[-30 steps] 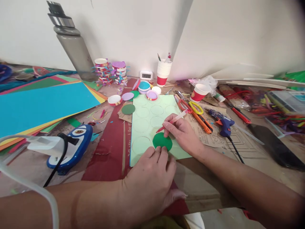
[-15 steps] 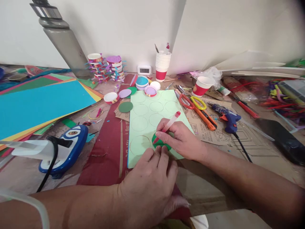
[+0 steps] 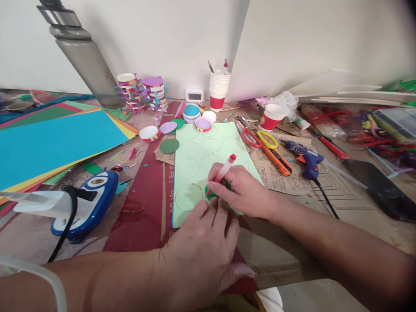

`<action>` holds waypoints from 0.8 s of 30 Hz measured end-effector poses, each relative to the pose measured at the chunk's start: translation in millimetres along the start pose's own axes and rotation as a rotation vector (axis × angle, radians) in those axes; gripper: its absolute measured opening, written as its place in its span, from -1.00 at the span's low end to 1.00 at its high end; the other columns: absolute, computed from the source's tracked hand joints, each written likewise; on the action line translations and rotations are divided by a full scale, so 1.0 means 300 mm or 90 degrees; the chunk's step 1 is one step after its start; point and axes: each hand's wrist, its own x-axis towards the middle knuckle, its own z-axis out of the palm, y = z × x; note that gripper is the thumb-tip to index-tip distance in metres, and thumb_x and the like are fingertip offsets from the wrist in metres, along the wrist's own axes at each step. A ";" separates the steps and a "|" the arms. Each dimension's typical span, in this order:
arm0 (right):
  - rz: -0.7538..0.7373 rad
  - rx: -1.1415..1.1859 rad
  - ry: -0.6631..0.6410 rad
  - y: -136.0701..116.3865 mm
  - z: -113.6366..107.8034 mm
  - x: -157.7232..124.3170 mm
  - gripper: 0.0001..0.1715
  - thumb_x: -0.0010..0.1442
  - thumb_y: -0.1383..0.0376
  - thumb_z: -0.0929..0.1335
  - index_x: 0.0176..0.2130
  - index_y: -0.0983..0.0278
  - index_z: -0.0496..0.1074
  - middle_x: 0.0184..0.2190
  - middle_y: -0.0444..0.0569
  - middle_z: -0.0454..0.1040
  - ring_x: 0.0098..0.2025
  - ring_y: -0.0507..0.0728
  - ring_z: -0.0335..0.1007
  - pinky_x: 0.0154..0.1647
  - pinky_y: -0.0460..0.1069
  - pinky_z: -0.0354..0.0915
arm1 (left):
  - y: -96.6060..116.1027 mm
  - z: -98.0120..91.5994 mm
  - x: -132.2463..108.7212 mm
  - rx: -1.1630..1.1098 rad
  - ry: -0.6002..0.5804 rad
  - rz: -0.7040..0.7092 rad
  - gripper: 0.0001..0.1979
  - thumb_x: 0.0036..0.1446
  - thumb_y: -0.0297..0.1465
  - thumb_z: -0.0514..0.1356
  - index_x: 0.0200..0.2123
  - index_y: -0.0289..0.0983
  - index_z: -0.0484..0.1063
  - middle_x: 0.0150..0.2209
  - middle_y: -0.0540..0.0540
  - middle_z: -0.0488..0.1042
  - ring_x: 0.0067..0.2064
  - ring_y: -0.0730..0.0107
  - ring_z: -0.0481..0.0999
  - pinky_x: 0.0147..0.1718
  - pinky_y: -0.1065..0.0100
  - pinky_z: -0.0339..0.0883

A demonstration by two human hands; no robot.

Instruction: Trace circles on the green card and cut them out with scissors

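Pen at the rim of a green disc, low on a ringed sheet

The pale green sheet (image 3: 182, 180) has its left edge over the dark red card (image 3: 136, 221), with a thin blue line showing beneath. Scissors (image 3: 259, 138) crowd its upper right edge, and a purple-topped ring (image 3: 203, 125) sits over the far one. Its left side and upper rows lie outside the hands' cover; the desk's (image 3: 130, 199) front edge runs close under the left hand (image 3: 201, 247).

The green disc (image 3: 212, 193), plain and deep-coloured, lies on the sheet's lower part, mostly hidden. Left fingers press down there, side by side, thumb apart. The right hand (image 3: 240, 188) pinches a red-and-clear pen (image 3: 226, 167), tip at the disc's left rim. Thin drawn circles fill the sheet.
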 end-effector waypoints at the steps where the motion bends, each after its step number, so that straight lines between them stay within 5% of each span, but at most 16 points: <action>1: 0.000 -0.003 0.001 -0.001 0.000 0.001 -0.84 0.31 0.32 0.28 -0.35 0.26 0.30 -0.48 -0.15 0.41 -0.43 0.00 0.31 -0.36 -0.09 0.20 | 0.000 0.001 -0.001 0.000 0.001 0.000 -0.22 0.16 0.17 0.04 -0.02 -0.46 0.50 -0.05 -0.43 0.55 -0.05 -0.10 0.53 -0.05 0.04 0.21; 24: 0.065 -0.026 0.079 0.009 0.017 0.018 -0.82 0.29 0.33 0.25 -0.38 0.26 0.31 -0.48 -0.12 0.43 -0.46 0.01 0.30 -0.39 -0.07 0.18 | -0.001 -0.002 -0.008 -0.006 0.000 0.000 -0.24 0.19 0.16 0.01 -0.03 -0.45 0.50 -0.03 -0.41 0.55 0.01 -0.12 0.53 -0.04 0.05 0.23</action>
